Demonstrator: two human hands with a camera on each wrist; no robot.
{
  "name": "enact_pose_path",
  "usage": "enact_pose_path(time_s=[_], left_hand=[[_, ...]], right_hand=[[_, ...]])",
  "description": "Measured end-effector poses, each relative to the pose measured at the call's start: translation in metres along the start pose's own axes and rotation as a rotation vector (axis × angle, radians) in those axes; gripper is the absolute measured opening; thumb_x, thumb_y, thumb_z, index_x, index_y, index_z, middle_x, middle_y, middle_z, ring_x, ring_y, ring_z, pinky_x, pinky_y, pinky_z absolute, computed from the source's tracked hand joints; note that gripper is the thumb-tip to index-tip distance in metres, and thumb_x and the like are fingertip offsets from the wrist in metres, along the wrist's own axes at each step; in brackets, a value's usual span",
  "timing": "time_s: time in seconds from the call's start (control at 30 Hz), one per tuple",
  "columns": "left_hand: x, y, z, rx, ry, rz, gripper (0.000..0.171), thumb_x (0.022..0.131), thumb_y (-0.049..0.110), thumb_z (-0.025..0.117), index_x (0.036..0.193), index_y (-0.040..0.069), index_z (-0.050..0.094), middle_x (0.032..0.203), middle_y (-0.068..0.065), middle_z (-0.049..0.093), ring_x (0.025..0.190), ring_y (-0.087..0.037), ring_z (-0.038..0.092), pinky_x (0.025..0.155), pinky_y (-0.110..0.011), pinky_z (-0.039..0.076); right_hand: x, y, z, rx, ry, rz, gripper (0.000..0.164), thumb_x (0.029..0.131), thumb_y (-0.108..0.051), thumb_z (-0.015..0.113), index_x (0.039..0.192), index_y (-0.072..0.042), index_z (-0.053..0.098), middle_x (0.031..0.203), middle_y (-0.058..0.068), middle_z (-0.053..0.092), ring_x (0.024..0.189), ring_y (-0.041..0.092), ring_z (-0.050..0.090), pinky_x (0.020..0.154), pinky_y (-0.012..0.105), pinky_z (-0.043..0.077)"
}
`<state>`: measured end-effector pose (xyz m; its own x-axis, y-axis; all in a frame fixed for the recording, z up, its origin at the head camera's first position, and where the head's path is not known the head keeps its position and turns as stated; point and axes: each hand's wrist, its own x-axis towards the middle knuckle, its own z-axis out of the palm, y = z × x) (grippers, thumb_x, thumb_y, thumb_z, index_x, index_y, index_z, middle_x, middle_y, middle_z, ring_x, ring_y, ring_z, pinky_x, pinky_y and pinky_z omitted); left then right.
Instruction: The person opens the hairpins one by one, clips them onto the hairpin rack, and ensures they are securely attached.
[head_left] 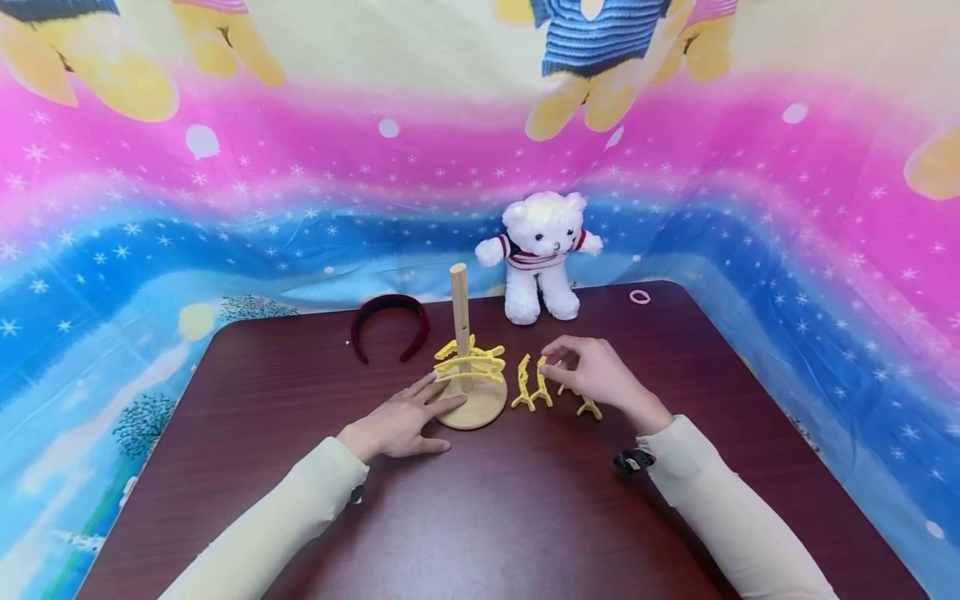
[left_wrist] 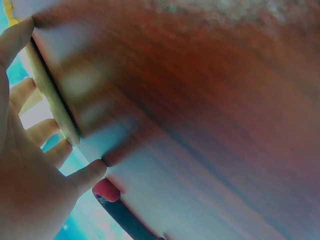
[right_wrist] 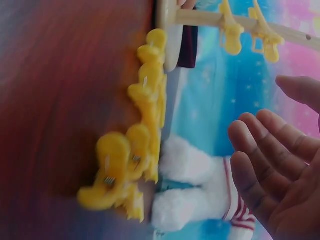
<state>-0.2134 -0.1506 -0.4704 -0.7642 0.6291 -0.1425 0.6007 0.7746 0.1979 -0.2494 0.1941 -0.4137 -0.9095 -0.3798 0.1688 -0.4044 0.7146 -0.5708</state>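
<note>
A wooden stand with an upright post and a round base stands near the middle of the table. Yellow alligator hair clips are fixed on the lower post. My left hand has its fingers spread, with some fingers on the base's left edge. Several loose yellow hair clips lie in a row to the right of the stand. Over that row hovers my right hand. In the right wrist view its thumb and loosely bent fingers stand apart, with nothing between them.
A dark red headband lies behind and left of the stand. At the back, a white teddy bear in a striped top leans by the printed cloth. A pale hair tie lies at the back right of the table.
</note>
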Motion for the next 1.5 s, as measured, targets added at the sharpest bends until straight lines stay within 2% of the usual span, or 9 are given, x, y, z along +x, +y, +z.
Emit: enact_pose_path(time_s=[0.2, 0.43, 0.73, 1.1, 1.5], left_hand=[[0.0, -0.001, 0.0, -0.004, -0.002, -0.002, 0.079, 0.09, 0.059, 0.063, 0.158, 0.036, 0.028, 0.167, -0.011, 0.023, 0.156, -0.035, 0.012, 0.12, -0.057, 0.026], [0.0, -0.001, 0.001, -0.003, -0.002, -0.001, 0.079, 0.091, 0.058, 0.063, 0.158, 0.036, 0.028, 0.167, -0.011, 0.023, 0.156, -0.035, 0.012, 0.119, -0.058, 0.027], [0.001, 0.0, 0.0, -0.003, -0.009, -0.009, 0.079, 0.091, 0.058, 0.064, 0.158, 0.037, 0.028, 0.167, -0.009, 0.021, 0.156, -0.034, 0.011, 0.12, -0.058, 0.027], [0.0, 0.0, 0.001, -0.005, 0.003, 0.004, 0.078, 0.091, 0.057, 0.064, 0.157, 0.036, 0.029, 0.166, -0.011, 0.023, 0.156, -0.036, 0.012, 0.119, -0.059, 0.028], [0.0, 0.0, 0.0, -0.004, 0.006, 0.009, 0.078, 0.091, 0.058, 0.064, 0.157, 0.036, 0.029, 0.166, -0.012, 0.023, 0.156, -0.036, 0.013, 0.119, -0.059, 0.028]], right_hand=[[-0.01, 0.015, -0.004, -0.004, 0.009, 0.039, 0.029, 0.088, -0.038, 0.076, 0.106, -0.016, 0.075, 0.088, -0.005, 0.074, 0.077, 0.009, 0.066, 0.069, 0.031, 0.054], [-0.022, 0.033, -0.003, -0.062, 0.026, 0.063, 0.024, 0.087, -0.04, 0.076, 0.099, -0.019, 0.076, 0.085, -0.007, 0.074, 0.073, 0.007, 0.065, 0.066, 0.029, 0.052], [-0.034, 0.05, -0.002, -0.122, -0.012, 0.137, 0.022, 0.085, -0.043, 0.077, 0.09, -0.022, 0.074, 0.082, -0.007, 0.073, 0.071, 0.006, 0.063, 0.066, 0.03, 0.051], [-0.041, 0.055, 0.0, -0.207, -0.112, 0.263, 0.023, 0.083, -0.046, 0.077, 0.083, -0.024, 0.072, 0.072, -0.008, 0.066, 0.06, 0.012, 0.055, 0.055, 0.031, 0.042], [-0.037, 0.058, 0.0, -0.289, -0.156, 0.328, 0.029, 0.081, -0.052, 0.077, 0.075, -0.024, 0.069, 0.065, -0.007, 0.062, 0.058, 0.014, 0.053, 0.051, 0.034, 0.038]])
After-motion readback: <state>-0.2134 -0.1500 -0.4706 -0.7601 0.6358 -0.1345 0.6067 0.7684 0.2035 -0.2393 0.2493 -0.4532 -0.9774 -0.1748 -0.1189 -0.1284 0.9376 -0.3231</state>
